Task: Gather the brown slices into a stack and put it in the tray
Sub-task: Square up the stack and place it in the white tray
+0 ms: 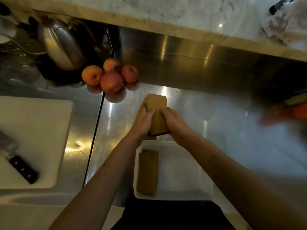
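A stack of thin brown slices (157, 103) is held just above the steel counter, beyond the far rim of the white tray (186, 178). My left hand (143, 122) grips its left side and my right hand (174, 121) grips its right side, thumbs on top. The slices are slightly fanned at the far end. Another brown stack (147, 171) lies flat along the left side of the tray.
Several apples (110, 75) sit behind the hands. A white cutting board (38, 130) with a black-handled knife (22, 169) lies at the left. A steel kettle (61, 45) stands at the back left. Blurred orange and red items (289, 113) are at the right.
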The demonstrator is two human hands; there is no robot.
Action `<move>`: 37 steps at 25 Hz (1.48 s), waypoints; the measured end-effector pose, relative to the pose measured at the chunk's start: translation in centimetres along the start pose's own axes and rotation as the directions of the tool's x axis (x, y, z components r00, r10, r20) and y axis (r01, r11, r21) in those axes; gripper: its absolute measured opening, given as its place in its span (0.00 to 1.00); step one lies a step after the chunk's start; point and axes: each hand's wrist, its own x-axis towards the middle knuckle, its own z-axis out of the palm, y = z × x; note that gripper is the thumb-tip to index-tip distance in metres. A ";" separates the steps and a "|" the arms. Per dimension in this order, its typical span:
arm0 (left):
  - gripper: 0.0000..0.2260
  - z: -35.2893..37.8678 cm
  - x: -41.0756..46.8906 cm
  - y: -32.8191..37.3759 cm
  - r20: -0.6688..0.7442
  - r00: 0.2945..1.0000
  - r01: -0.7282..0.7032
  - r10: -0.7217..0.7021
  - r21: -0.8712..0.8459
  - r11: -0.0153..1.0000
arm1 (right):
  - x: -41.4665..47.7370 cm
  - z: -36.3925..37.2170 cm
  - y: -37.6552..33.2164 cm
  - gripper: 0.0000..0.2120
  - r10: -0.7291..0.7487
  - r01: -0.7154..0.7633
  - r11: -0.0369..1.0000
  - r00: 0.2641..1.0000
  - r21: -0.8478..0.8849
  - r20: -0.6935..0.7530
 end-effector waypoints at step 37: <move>0.38 -3.2 7.5 0.0 0.020 0.984 0.177 -0.178 0.019 0.984 | 7.0 0.8 1.6 0.15 0.229 -0.234 0.916 0.972 0.326 0.054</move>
